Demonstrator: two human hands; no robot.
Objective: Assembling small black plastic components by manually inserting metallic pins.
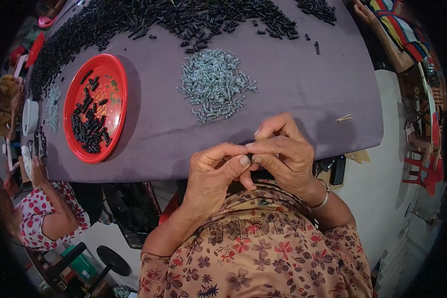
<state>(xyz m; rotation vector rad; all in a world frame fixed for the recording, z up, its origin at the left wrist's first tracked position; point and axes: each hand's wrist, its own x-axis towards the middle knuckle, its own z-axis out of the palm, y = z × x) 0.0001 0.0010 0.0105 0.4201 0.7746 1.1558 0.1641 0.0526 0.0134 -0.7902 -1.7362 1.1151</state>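
My left hand [214, 169] and my right hand [287, 158] meet at the table's near edge, just above my lap. Thumbs and fingertips of both are pinched together around something tiny and dark, mostly hidden by the fingers, so its kind cannot be made out. Beyond them lies a heap of small silvery coil springs [214, 85]. To the left, a red oval tray [116, 115] holds a cluster of small black plastic parts [89, 130].
A large mound of black parts [184, 17] spreads along the far side of the grey-covered table [303, 79]. Thin yellowish sticks [343, 118] lie at right. One co-worker's hand [37, 171] is at the left edge; another's arm [385, 42] is at far right.
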